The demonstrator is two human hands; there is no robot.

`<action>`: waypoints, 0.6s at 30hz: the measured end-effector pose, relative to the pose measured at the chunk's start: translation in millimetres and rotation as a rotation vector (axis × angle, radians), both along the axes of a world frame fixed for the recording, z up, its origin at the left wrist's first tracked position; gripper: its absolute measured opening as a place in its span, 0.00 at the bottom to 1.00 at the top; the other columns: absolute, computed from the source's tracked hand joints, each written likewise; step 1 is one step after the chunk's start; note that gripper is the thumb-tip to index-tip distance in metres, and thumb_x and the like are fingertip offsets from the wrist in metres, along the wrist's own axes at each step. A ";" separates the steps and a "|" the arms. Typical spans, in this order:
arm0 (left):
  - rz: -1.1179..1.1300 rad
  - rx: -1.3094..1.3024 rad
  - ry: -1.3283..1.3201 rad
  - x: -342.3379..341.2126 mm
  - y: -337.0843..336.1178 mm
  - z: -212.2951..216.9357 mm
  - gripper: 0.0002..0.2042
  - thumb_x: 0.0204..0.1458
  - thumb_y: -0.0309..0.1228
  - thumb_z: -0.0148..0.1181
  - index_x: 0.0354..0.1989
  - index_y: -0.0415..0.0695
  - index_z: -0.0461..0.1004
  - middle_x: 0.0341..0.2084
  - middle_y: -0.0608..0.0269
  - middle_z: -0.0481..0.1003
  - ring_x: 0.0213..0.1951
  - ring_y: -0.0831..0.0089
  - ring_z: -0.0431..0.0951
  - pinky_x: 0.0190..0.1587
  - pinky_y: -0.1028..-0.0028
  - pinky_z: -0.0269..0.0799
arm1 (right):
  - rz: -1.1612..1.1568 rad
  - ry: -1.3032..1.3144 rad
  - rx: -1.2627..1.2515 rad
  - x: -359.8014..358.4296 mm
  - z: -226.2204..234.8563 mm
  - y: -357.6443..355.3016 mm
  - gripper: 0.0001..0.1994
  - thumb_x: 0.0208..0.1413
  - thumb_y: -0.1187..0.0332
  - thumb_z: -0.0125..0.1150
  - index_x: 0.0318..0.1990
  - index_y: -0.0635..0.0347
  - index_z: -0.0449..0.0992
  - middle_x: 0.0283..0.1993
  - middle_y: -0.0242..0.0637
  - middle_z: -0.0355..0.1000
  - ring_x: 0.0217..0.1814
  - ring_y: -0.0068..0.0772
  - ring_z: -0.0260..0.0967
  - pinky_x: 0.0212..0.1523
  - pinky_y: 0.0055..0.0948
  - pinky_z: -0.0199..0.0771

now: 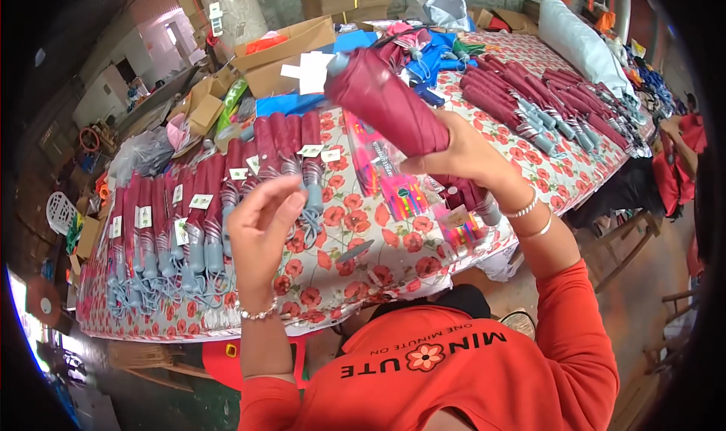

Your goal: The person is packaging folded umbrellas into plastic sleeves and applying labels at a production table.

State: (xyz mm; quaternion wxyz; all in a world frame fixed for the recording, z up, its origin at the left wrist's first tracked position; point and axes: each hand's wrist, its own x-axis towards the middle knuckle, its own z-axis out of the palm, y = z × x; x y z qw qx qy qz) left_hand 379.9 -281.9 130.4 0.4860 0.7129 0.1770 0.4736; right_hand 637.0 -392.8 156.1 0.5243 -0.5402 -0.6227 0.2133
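A folded maroon umbrella [389, 102] is held up over the table, with my right hand [473, 155] wrapped round its lower end. The umbrella's grey end tilts up to the left. My left hand [265, 223] hangs empty over the table, its fingers half curled and apart from the thumb. Just beyond it stretches a row of maroon umbrellas [197, 196] with grey handles, cord loops and white tags. Below my right hand lies another maroon umbrella [465, 191], partly hidden, on bright striped packets [408, 199].
A red-flowered cloth covers the table [333, 268]; a thin grey flat piece [354, 251] lies on it. More maroon umbrellas [522, 98] are heaped at far right, near a large white sack [582, 45]. Cardboard boxes [283, 53] and plastic bags stand behind. Another person's arm [673, 140] shows at right.
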 end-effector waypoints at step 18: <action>-0.366 -0.281 -0.447 128.8 -32.0 -17.4 0.33 0.42 0.14 0.66 0.57 0.38 0.58 0.37 0.56 0.76 0.34 0.70 0.80 0.38 0.77 0.78 | -0.482 -0.550 -0.002 -5.9 -39.3 -33.2 0.21 0.35 0.71 0.70 0.41 0.61 0.72 0.26 0.43 0.75 0.23 0.43 0.69 0.27 0.34 0.67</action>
